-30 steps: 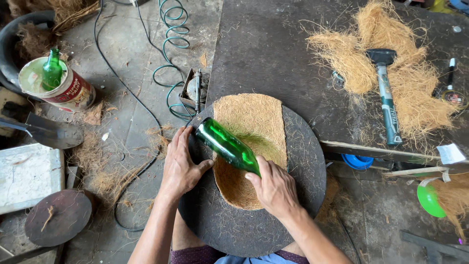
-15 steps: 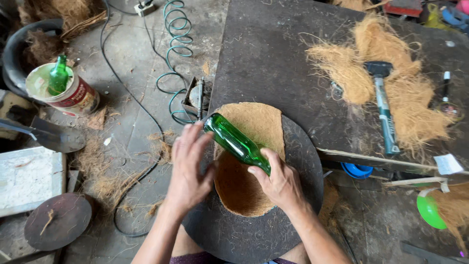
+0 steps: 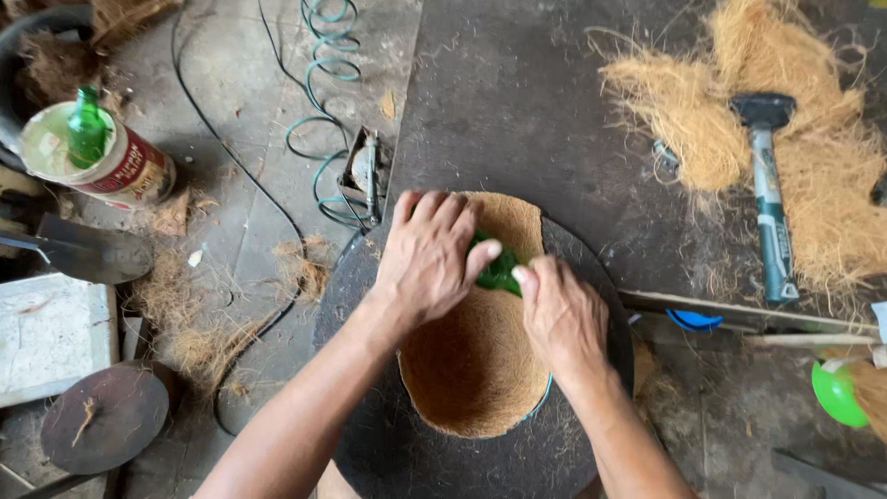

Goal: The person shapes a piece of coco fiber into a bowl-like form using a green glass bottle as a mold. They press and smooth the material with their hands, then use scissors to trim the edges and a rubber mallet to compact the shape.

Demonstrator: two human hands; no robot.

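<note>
A green glass bottle (image 3: 500,271) lies across a brown coir fibre mat (image 3: 471,370) that rests on a dark round disc (image 3: 591,444). My left hand (image 3: 430,254) presses palm-down over the bottle's left part. Its right part is covered by my right hand (image 3: 561,314). Only a short green stretch shows between the two hands. The mat is oval and spreads from under my hands toward me.
Loose coir fibre (image 3: 822,176) lies at the far right with a hammer (image 3: 769,199) on it. A coiled green cable (image 3: 323,120) and a small tool (image 3: 367,176) lie left of the disc. A tin with a green bottle (image 3: 88,129) stands at far left. A metal scoop (image 3: 83,254) lies below it.
The bottle has travelled away from me across the mat, and both hands went with it. My hands now cover nearly all of the bottle, which showed plainly before.
</note>
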